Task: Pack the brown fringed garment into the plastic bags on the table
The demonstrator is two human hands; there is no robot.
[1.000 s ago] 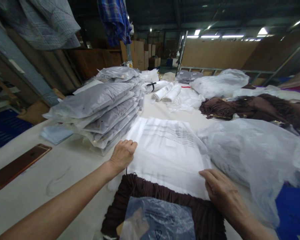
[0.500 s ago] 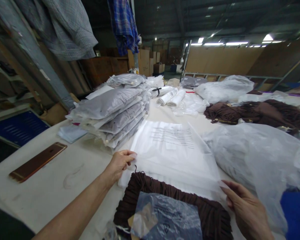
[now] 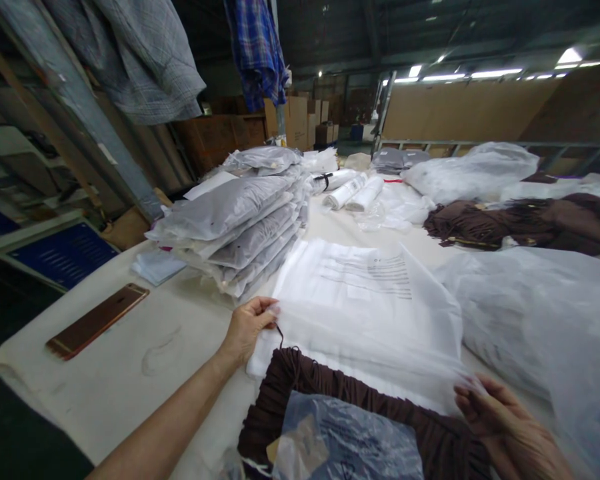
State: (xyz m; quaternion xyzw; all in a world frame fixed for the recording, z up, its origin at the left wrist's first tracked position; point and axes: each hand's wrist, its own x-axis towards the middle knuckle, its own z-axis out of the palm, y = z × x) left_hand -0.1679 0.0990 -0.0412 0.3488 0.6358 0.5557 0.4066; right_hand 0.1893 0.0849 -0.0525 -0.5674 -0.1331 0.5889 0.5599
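Note:
A translucent white plastic bag (image 3: 365, 320) with printed dark text lies spread in front of me. My left hand (image 3: 253, 327) pinches the left corner of its near edge. At the opposite corner, my right hand (image 3: 505, 413) grips the same edge, which is pulled taut between both hands. Just below it is a folded dark brown gathered garment (image 3: 350, 377), partly tucked against the bag's edge; I cannot tell how far inside it sits. On top of the garment rests a small clear printed plastic packet (image 3: 355, 440) with a tan card showing through.
Bagged grey garments (image 3: 230, 207) are stacked to the left. A phone (image 3: 97, 320) and pale slips (image 3: 159, 265) lie nearby. White plastic rolls (image 3: 355, 193) are further back. Large translucent bags (image 3: 530, 320) and brown garments (image 3: 520, 223) cover the right side. Clothes (image 3: 130, 60) hang overhead.
The view has swung slightly left, so things appear further right. Both hands keep their hold on the bag's edge, and its near flap looks stretched a little more.

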